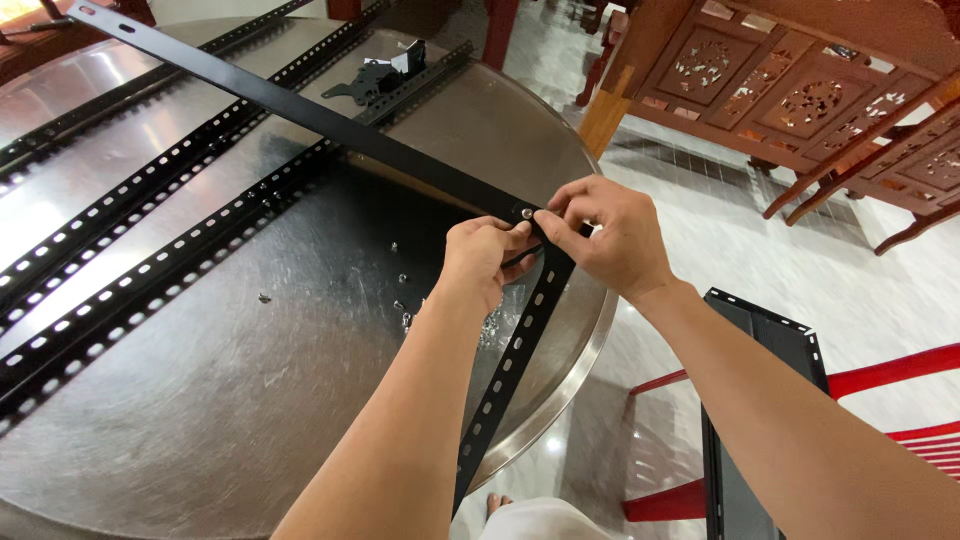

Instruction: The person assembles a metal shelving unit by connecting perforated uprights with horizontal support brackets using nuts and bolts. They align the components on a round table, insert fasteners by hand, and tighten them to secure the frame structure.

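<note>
While my right hand (610, 235) is pinching the small bolt (526, 212) joining the flat black bar (300, 105) to the slotted rail (510, 370) at the round table's (250, 420) right edge, my left hand (478, 262) is gripping underneath, so I am keeping both holes aligned and turning gently.

Both forearms reach forward from the lower edge of the view and converge, bare to the elbow. The left hand (482, 258) is curled into a loose fist, knuckles up, its thumb and forefinger pinched together at the far side of the fist. The right hand (610, 235) sits just beside it, wrist bent slightly inward, fingers folded down, with thumb and forefinger tips pinched at the side facing the left hand. The two pinches nearly meet, fingertips touching or almost so.
</note>
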